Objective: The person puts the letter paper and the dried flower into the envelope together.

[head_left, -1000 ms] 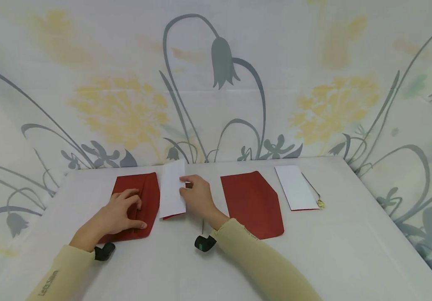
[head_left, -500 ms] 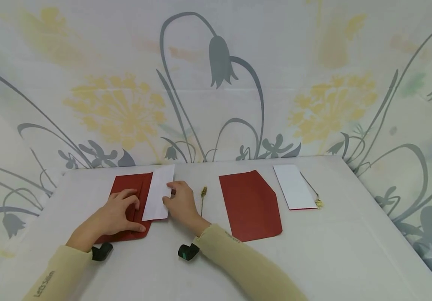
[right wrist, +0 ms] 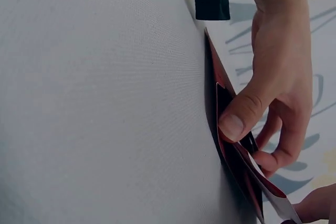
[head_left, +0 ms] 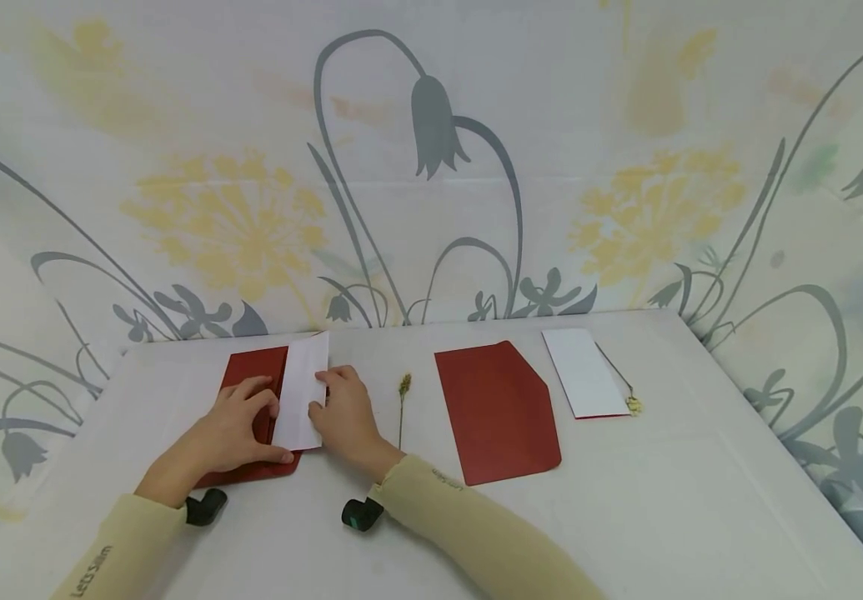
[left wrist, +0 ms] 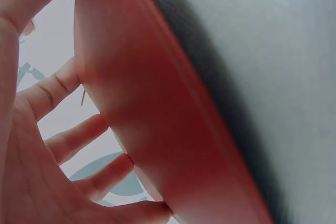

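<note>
A red envelope (head_left: 253,365) lies at the left of the table under my left hand (head_left: 236,423), which holds it with bent fingers and thumb. The left wrist view shows several fingertips against the red paper (left wrist: 142,98). My right hand (head_left: 348,417) pinches the right edge of a white folded card (head_left: 299,396) with thumb and fingers. The card overlaps the envelope's right side. In the right wrist view, the envelope's mouth gapes beside the left thumb (right wrist: 231,124), and the card's red inner side shows. How far the card reaches inside is hidden.
A dried flower stem (head_left: 403,392) lies right of my right hand. Beyond it are a second red envelope (head_left: 502,417), another white card (head_left: 587,373) with a red edge, and a yellow dried flower (head_left: 633,404). A patterned cloth (head_left: 431,183) hangs behind the table.
My right hand has moved left with the white card, from beside the red envelope to over its right side. The dried stem has come into view. My left hand stays in place.
</note>
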A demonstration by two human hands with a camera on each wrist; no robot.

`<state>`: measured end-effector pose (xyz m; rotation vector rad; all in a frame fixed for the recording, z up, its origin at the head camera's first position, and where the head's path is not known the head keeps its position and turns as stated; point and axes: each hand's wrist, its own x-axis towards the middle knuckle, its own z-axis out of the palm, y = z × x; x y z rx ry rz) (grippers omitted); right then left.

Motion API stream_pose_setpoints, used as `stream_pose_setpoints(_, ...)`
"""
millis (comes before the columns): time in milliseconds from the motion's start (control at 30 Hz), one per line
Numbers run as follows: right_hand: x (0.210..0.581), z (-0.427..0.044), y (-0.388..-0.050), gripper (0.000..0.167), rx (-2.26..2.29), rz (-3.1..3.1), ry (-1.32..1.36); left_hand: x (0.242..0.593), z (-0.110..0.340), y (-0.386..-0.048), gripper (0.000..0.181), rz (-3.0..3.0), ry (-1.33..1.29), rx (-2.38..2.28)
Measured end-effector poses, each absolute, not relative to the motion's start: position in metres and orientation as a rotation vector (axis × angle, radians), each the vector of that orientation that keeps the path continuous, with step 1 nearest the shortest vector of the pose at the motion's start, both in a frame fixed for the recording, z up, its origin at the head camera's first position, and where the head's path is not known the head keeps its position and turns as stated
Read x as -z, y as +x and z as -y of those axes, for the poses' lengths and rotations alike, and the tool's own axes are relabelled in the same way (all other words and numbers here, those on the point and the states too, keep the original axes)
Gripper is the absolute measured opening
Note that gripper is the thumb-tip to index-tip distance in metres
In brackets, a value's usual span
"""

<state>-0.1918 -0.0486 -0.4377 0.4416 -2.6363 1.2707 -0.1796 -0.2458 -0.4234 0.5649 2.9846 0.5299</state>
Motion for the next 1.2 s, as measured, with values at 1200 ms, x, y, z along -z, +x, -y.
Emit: stream_pose_setpoints(1200,0.447,0.055,-0.197,0.039,-1.199,2.854,0.405,0.425,0.248,-0.179,0.027,-3.015,0.609,-0.566)
